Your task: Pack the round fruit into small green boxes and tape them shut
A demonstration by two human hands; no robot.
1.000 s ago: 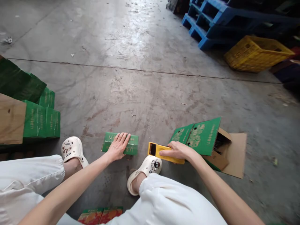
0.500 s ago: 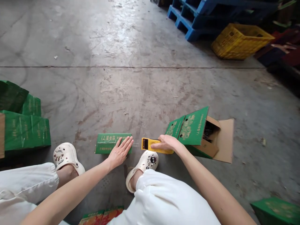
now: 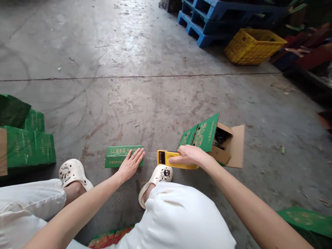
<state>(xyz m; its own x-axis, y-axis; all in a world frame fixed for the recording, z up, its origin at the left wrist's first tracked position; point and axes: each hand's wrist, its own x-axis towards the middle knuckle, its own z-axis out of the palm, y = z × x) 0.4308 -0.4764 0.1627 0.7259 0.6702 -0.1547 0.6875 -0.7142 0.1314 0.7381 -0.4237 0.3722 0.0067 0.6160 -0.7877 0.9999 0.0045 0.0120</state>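
Observation:
My left hand (image 3: 131, 164) lies flat on the right end of a closed green carton (image 3: 114, 156) with gold lettering, its fingers stretched out. In my right hand (image 3: 188, 155) is a yellow tool (image 3: 167, 158) with a dark slot at its left end; it looks like a carton stapler. It is held level, to the right of the carton and apart from it, just beyond the toe of my right shoe (image 3: 160, 175). Beyond my right hand stands an open green carton (image 3: 204, 133), flaps spread, with dark contents that I cannot make out.
Green cartons (image 3: 29, 147) stand at the left, and another green carton (image 3: 308, 221) at the lower right. Red and green boxes (image 3: 103, 240) show at the bottom edge. Blue pallets (image 3: 204, 26) and a yellow crate (image 3: 254, 48) are at the back right.
The view has shifted slightly. The yellow tool has turned a little and sits slightly farther from the closed carton. My left hand stays flat on that carton.

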